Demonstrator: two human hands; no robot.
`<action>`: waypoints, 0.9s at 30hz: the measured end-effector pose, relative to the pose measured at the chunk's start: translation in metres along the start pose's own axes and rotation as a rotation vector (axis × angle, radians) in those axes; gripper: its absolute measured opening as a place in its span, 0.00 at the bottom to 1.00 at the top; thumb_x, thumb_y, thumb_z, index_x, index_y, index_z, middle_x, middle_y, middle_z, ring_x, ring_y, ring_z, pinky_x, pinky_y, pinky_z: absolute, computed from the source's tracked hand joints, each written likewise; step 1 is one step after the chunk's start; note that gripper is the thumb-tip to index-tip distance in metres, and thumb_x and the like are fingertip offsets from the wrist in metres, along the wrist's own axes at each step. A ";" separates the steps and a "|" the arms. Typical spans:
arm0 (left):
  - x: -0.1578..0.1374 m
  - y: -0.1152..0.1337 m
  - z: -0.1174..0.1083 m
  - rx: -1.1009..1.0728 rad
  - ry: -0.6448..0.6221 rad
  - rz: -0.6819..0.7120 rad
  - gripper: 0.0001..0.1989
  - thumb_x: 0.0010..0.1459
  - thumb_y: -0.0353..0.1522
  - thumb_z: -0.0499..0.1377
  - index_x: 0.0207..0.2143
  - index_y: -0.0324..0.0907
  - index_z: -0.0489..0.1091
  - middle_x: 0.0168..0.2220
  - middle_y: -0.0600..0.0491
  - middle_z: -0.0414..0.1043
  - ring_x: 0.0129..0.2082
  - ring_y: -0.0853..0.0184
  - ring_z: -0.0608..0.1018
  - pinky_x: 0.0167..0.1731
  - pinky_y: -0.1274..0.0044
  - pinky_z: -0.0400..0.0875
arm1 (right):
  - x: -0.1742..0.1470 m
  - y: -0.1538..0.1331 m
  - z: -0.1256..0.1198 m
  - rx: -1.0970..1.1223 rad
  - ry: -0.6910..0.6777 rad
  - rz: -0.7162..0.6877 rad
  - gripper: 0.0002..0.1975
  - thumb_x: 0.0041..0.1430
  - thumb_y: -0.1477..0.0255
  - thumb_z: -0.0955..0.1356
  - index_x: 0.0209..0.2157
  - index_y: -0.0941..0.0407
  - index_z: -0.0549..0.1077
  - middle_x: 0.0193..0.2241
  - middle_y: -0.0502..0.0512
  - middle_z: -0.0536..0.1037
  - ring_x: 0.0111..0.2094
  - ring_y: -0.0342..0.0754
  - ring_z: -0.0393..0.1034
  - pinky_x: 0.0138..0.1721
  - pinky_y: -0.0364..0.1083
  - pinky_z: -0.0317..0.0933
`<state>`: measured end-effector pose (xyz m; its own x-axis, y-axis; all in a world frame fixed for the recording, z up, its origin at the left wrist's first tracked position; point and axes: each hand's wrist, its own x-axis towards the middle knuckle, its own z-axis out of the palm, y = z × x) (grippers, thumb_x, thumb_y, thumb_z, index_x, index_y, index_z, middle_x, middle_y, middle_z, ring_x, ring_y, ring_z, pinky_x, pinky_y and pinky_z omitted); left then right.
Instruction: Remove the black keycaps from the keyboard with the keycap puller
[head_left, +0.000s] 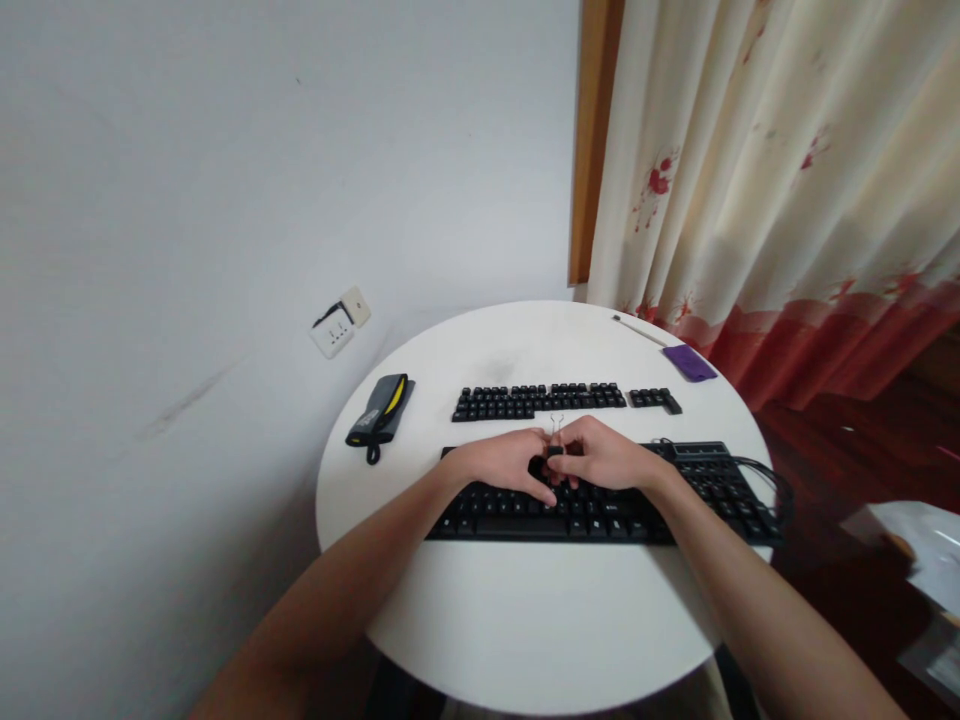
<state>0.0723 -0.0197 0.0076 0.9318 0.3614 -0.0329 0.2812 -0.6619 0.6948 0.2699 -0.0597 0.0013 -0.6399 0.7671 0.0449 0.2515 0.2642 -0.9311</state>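
Observation:
A black keyboard (517,525) lies across the white round table, with some keycaps off it. My right hand (607,455) is closed on a small black binder clip (556,451), whose two wire handles point away from me above the upper key rows. My left hand (506,460) rests over the left-middle keys, its thumb stretched apart and low on the keys. Its other fingers reach up beside the clip and are partly hidden. Behind the hands, loose black keycaps (540,400) stand in rows, with a smaller group (655,399) to their right.
A grey pouch with a yellow opening (380,408) lies at the left. A brush (637,330) and a folded purple cloth (689,362) are at the back right. The keyboard's cable (776,485) coils at its right end. A wall socket (332,332) and curtain (750,200) border the table.

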 end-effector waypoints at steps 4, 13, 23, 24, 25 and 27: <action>0.001 -0.001 0.002 -0.041 -0.015 -0.010 0.12 0.52 0.31 0.67 0.40 0.40 0.77 0.36 0.51 0.75 0.36 0.65 0.76 0.39 0.76 0.70 | 0.002 0.001 0.001 0.038 0.024 -0.010 0.09 0.61 0.68 0.66 0.29 0.57 0.73 0.24 0.52 0.77 0.20 0.44 0.69 0.21 0.42 0.63; 0.000 0.001 -0.003 0.101 0.281 -0.020 0.06 0.56 0.31 0.64 0.37 0.39 0.74 0.36 0.53 0.76 0.35 0.67 0.76 0.39 0.76 0.69 | 0.007 0.004 -0.006 -0.157 0.398 -0.128 0.14 0.65 0.65 0.64 0.27 0.56 0.68 0.23 0.50 0.74 0.23 0.43 0.68 0.26 0.42 0.62; 0.007 -0.007 0.006 0.387 0.595 -0.031 0.12 0.60 0.30 0.61 0.46 0.43 0.67 0.43 0.50 0.72 0.44 0.62 0.73 0.47 0.68 0.68 | 0.017 0.019 -0.007 -0.045 0.601 -0.034 0.11 0.67 0.61 0.61 0.38 0.55 0.64 0.29 0.56 0.79 0.28 0.49 0.77 0.26 0.45 0.69; 0.007 -0.007 0.006 0.456 0.573 -0.025 0.11 0.62 0.30 0.60 0.46 0.43 0.67 0.43 0.50 0.72 0.45 0.61 0.72 0.48 0.67 0.67 | 0.017 0.020 -0.007 -0.034 0.606 -0.024 0.12 0.67 0.61 0.61 0.39 0.55 0.64 0.28 0.56 0.79 0.28 0.49 0.77 0.26 0.45 0.69; 0.007 -0.006 0.006 0.512 0.554 -0.020 0.10 0.63 0.31 0.59 0.47 0.43 0.67 0.44 0.50 0.72 0.46 0.61 0.72 0.48 0.67 0.67 | 0.018 0.021 -0.007 -0.028 0.613 -0.015 0.12 0.67 0.61 0.61 0.39 0.55 0.64 0.28 0.56 0.79 0.27 0.49 0.77 0.25 0.44 0.68; 0.007 -0.003 0.005 0.586 0.534 -0.018 0.10 0.64 0.31 0.57 0.48 0.43 0.68 0.45 0.49 0.72 0.47 0.60 0.71 0.48 0.66 0.66 | 0.018 0.021 -0.008 -0.038 0.622 -0.007 0.12 0.68 0.60 0.61 0.39 0.55 0.64 0.26 0.55 0.78 0.26 0.49 0.77 0.24 0.44 0.67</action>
<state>0.0790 -0.0185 0.0011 0.7320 0.5429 0.4117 0.5082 -0.8375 0.2008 0.2694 -0.0356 -0.0150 -0.1014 0.9592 0.2638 0.2815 0.2820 -0.9172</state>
